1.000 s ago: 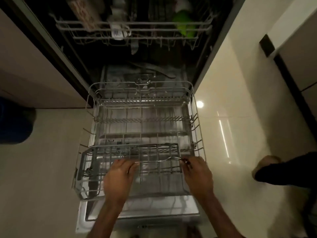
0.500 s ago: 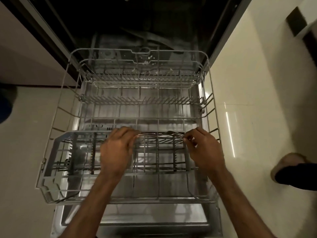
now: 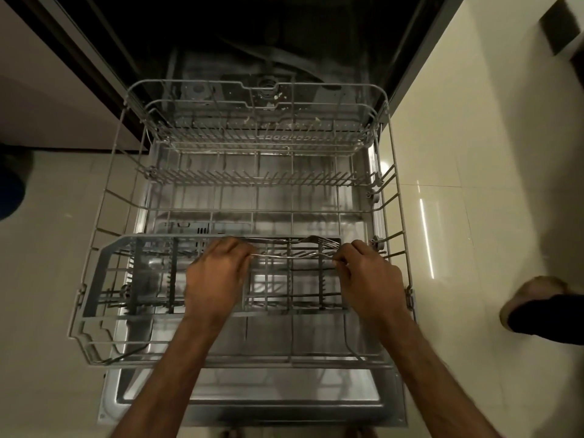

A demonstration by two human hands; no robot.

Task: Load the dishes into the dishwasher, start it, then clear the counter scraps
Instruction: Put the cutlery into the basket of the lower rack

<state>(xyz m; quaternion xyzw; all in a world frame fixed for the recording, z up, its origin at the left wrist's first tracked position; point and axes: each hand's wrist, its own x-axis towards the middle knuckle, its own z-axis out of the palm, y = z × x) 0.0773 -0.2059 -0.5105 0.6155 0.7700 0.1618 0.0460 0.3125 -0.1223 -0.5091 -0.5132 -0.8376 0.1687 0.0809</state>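
Observation:
The grey wire lower rack (image 3: 104,197) is pulled out over the open dishwasher door (image 3: 252,403). A grey cutlery basket (image 3: 104,267) lies across the rack's front. My left hand (image 3: 215,276) grips the handles of two metal forks (image 3: 284,256) held level above the basket. My right hand (image 3: 369,276) pinches the tine end of one fork. The other fork's tines point right, just above my right fingers. Several plate tines stand in rows farther back in the rack.
The dark dishwasher tub (image 3: 268,42) opens behind the rack. Cream floor tiles (image 3: 458,153) lie on both sides. Another person's foot in a slipper (image 3: 534,298) stands at the right. A dark blue object (image 3: 9,191) sits at the left edge.
The view has dropped closer to the rack; the upper rack has left the frame. Both hands stay at the forks above the cutlery basket, with little movement in the last half second.

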